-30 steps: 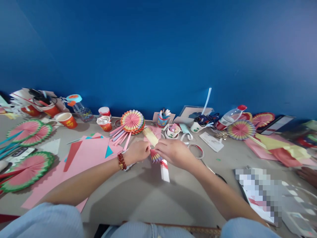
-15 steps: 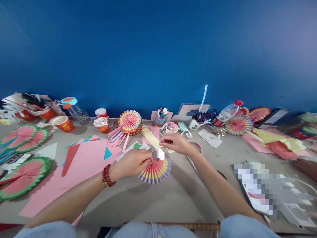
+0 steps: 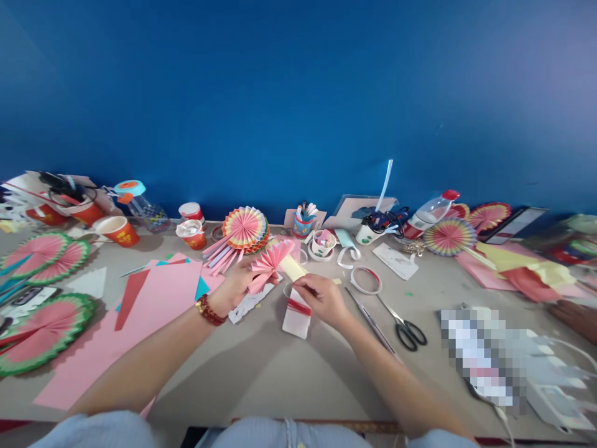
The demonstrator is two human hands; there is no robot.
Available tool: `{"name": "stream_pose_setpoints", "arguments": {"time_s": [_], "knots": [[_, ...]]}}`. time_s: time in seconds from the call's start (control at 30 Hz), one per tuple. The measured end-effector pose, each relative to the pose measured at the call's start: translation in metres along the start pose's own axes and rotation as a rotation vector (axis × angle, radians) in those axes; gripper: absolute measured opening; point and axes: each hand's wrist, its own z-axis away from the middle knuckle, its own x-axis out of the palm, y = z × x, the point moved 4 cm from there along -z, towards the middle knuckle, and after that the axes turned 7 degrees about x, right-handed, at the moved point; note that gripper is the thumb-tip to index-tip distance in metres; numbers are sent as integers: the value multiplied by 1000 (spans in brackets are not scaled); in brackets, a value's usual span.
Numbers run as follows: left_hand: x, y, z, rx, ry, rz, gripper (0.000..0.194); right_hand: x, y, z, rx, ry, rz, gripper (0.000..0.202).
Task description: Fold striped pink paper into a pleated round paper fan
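blue wall, background | red-capped bottle, tilted, beside white cup of dark cables | blue-lidded container, near orange paper cup, left | white power strip, right

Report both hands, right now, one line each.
Left hand: closed, holding the pink pleated paper.
Right hand: curled near the top end of the white-and-red piece; whether it holds anything cannot be told.
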Motion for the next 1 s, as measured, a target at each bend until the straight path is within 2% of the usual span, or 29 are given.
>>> {"name": "stream_pose_setpoints", "arguments": {"time_s": [0.17,0.4,0.5,0.73,1.0], "knots": [[0,-6,-5,4,6,-26,15,-1,-11,2,-55,9,148,21],[-2,3,-4,89,37,-181,15,1,-18,2,-93,13,175,21],[2,6,-5,128,51,-282,14,5,-24,2,-141,7,279,21],[9,6,-14,185,0,-618,19,18,-44,4,-180,-62,745,15],[17,16,-11,310,-40,-1123,19,14,-66,6,-308,-19,934,15]]}}
